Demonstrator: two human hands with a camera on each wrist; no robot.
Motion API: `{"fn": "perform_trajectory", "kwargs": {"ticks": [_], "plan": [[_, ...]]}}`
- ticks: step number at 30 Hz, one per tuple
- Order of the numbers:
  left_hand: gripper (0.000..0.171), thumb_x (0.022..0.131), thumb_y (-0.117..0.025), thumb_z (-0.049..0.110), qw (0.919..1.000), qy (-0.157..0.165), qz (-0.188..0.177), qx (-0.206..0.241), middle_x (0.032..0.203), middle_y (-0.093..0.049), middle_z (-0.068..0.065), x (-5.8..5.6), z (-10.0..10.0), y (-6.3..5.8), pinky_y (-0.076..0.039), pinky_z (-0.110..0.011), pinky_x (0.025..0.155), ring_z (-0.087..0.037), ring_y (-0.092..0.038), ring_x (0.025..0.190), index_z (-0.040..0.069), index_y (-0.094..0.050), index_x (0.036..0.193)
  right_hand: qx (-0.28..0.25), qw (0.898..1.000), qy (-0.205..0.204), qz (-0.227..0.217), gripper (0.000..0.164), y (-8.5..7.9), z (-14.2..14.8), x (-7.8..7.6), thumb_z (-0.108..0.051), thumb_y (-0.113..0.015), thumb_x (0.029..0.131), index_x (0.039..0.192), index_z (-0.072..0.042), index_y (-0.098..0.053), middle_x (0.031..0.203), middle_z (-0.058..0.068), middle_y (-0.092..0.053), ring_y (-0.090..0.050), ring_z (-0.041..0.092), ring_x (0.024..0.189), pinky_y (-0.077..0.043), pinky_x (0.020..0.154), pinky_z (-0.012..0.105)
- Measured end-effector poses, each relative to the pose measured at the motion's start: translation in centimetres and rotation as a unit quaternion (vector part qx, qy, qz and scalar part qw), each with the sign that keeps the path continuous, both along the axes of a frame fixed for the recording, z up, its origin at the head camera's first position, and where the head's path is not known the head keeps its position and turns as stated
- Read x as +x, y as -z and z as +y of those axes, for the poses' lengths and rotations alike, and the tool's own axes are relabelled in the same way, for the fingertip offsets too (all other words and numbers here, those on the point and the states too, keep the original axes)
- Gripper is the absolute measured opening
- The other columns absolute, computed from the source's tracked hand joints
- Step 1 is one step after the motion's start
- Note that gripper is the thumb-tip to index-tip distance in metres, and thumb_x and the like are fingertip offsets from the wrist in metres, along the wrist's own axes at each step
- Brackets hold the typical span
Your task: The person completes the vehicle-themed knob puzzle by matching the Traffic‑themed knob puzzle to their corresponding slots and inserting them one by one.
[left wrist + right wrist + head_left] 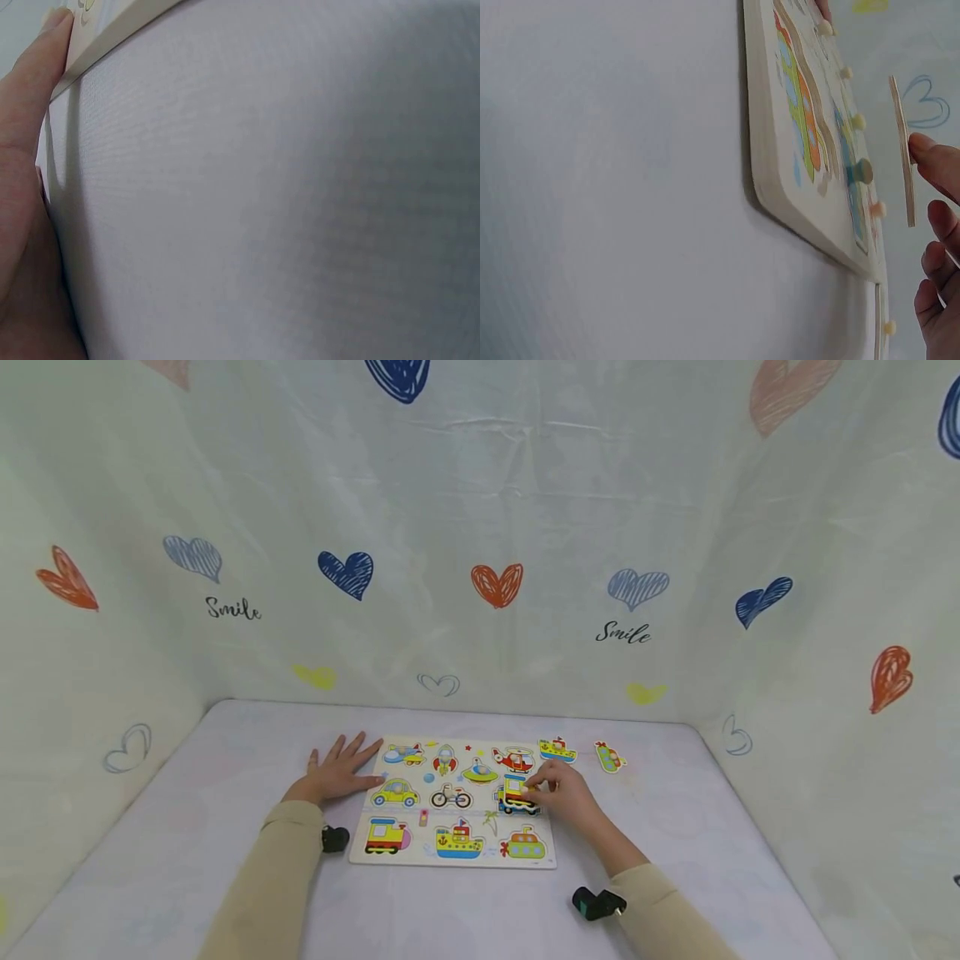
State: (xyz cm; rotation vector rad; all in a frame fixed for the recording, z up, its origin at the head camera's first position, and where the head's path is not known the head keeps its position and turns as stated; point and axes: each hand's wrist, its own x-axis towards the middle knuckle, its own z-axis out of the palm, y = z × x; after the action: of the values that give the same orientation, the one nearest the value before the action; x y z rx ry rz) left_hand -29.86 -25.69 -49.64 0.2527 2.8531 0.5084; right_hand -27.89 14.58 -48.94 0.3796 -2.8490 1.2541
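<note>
A flat wooden puzzle board [423, 811] with vehicle pictures lies on the table. My right hand [567, 795] pinches a train puzzle piece [513, 790], yellow with a blue roof, by its knob. In the right wrist view the piece [902, 154] is seen edge-on, raised off the board, with thumb and fingertips at its back. From above it overlaps a blue vehicle picture at the board's right side. My left hand [339, 773] lies with fingers spread on the table, its thumb [46, 56] resting on the board's left edge.
A ship piece [557, 751] lies by the board's top right corner, and a submarine piece [611, 758] is on the table farther right. Several knobs [858, 121] stick up from the board. A curtain with printed hearts [497, 586] hangs behind the table.
</note>
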Motion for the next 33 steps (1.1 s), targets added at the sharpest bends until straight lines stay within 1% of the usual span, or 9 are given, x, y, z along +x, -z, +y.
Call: {"fn": "perform_trajectory", "kwargs": {"ticks": [4, 8, 13, 16, 21, 27, 33], "plan": [[0.086, 0.089, -0.055, 0.062, 1.0000, 0.000, 0.001, -0.002, 0.161, -0.010, -0.020, -0.1, 0.0, 0.1, 0.006, -0.073, 0.104, -0.049, 0.002, 0.144, 0.016, -0.027, 0.155, -0.006, 1.000, -0.028, 0.004, 0.008, 0.4, -1.1, 0.1, -0.019, -0.083, 0.079, 0.084, -0.017, -0.077, 0.083, -0.006, -0.053, -0.046, 0.015, 0.072, -0.038, 0.059, 0.026], [0.085, 0.089, -0.055, 0.062, 1.0000, 0.000, 0.002, -0.005, 0.161, -0.010, -0.020, 0.0, 0.0, 0.1, 0.006, -0.074, 0.104, -0.049, 0.002, 0.144, 0.015, -0.026, 0.155, -0.002, 0.998, -0.055, 0.001, 0.010, 0.3, -2.4, 0.3, -0.020, -0.082, 0.079, 0.086, -0.016, -0.078, 0.086, -0.006, -0.053, -0.046, 0.015, 0.074, -0.039, 0.061, 0.025], [0.084, 0.089, -0.056, 0.061, 1.0000, -0.001, 0.002, -0.004, 0.160, -0.011, -0.021, 0.1, 0.1, -0.2, 0.006, -0.074, 0.104, -0.049, 0.001, 0.143, 0.015, -0.027, 0.154, -0.002, 0.997, -0.071, -0.006, 0.009, 0.2, -4.2, 0.8, -0.022, -0.083, 0.079, 0.086, -0.018, -0.077, 0.087, -0.007, -0.053, -0.047, 0.015, 0.076, -0.040, 0.063, 0.026], [0.084, 0.090, -0.056, 0.060, 1.0000, 0.000, 0.001, -0.003, 0.160, -0.011, -0.021, 0.2, 0.2, -0.3, 0.006, -0.074, 0.104, -0.049, 0.001, 0.143, 0.015, -0.027, 0.154, -0.006, 0.997, -0.081, -0.006, 0.010, 0.2, -5.3, 1.1, -0.024, -0.083, 0.079, 0.085, -0.019, -0.077, 0.086, -0.007, -0.053, -0.047, 0.014, 0.074, -0.040, 0.063, 0.025], [0.084, 0.090, -0.056, 0.060, 1.0000, 0.001, 0.003, 0.001, 0.160, -0.010, -0.021, 0.1, 0.1, -0.2, 0.006, -0.074, 0.104, -0.049, 0.001, 0.143, 0.015, -0.027, 0.154, -0.014, 0.994, -0.110, -0.011, 0.012, 0.4, -6.9, 1.8, -0.028, -0.082, 0.080, 0.086, -0.019, -0.076, 0.085, -0.008, -0.053, -0.045, 0.013, 0.071, -0.038, 0.058, 0.024], [0.085, 0.089, -0.056, 0.061, 1.0000, 0.001, 0.000, -0.001, 0.161, -0.010, -0.020, 0.0, 0.2, -0.1, 0.006, -0.074, 0.104, -0.049, 0.001, 0.144, 0.016, -0.027, 0.155, -0.019, 0.992, -0.123, -0.012, 0.011, 0.7, -8.2, 2.6, -0.027, -0.082, 0.080, 0.085, -0.020, -0.077, 0.084, -0.010, -0.053, -0.046, 0.011, 0.069, -0.038, 0.056, 0.022], [0.085, 0.089, -0.055, 0.062, 1.0000, 0.001, 0.004, -0.007, 0.160, -0.010, -0.021, 0.0, 0.0, 0.0, 0.005, -0.074, 0.104, -0.050, 0.001, 0.143, 0.015, -0.027, 0.154, -0.028, 0.990, -0.136, -0.012, 0.010, 0.5, -10.0, 3.2, -0.026, -0.082, 0.080, 0.086, -0.019, -0.077, 0.085, -0.012, -0.054, -0.049, 0.009, 0.072, -0.042, 0.059, 0.021]]}}
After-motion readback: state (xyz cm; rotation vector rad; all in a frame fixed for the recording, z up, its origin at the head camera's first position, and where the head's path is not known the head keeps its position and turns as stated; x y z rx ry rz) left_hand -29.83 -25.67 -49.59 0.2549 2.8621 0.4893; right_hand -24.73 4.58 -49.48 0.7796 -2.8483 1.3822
